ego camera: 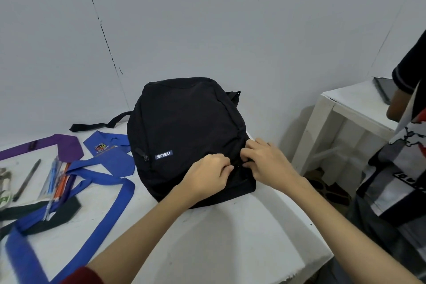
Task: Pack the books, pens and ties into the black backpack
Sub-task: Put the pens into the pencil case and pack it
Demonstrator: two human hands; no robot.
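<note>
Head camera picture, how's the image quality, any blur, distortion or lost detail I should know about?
Head view: light is soft and even, with no glare; the wide lens bends the wall seam and the side table at the edges; the black backpack is so dark its zippers barely show; the pens at left are slightly smeared; both hands, left hand and right hand, look fairly sharp.

Black backpack (189, 131) under both grips, small blue label with white lettering (163, 155) left of them. Farther left: royal blue ties (101, 173), one bearing a crest patch; a purple tie (66, 147); a dark green tie (57, 212); orange and blue pens (56, 182). White counter (230, 237) below.
</note>
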